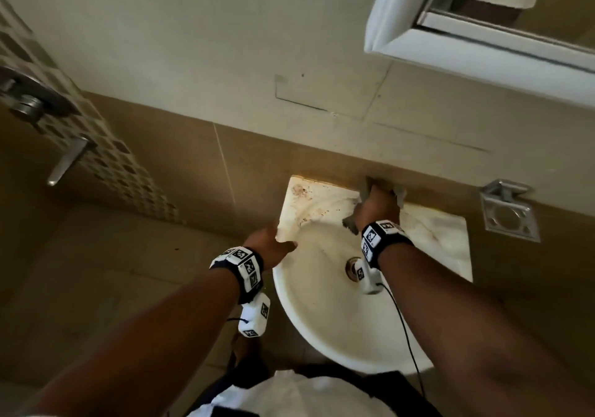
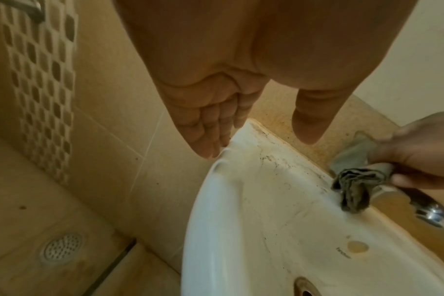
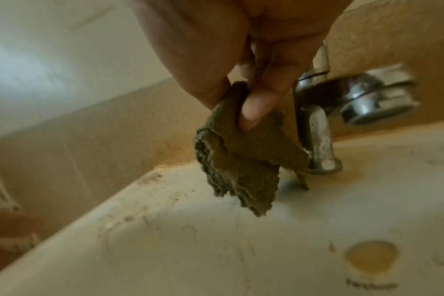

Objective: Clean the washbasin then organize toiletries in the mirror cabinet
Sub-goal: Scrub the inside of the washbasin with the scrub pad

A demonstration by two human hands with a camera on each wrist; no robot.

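The stained white washbasin [image 1: 322,313] hangs on the tiled wall below me. My left hand [image 1: 272,241] rests on its left rim, fingers [image 2: 208,140] straight outside the edge and thumb over the ledge. My right hand [image 1: 381,199] is at the back of the basin by the chrome tap [image 3: 317,130]. It pinches a dark grey-green cloth [image 3: 241,160] between thumb and fingers. The cloth [image 2: 352,188] hangs down and touches the dirty ledge beside the tap's base. A corner of the white-framed mirror cabinet [image 1: 450,46] shows at the upper right; its inside is hidden.
A metal holder [image 1: 508,210] is fixed to the wall right of the basin. A shower mixer with a lever [image 1: 35,104] sits on the mosaic wall at left. The basin's drain [image 1: 352,267] is partly behind my right wrist. A floor drain [image 2: 62,247] lies below left.
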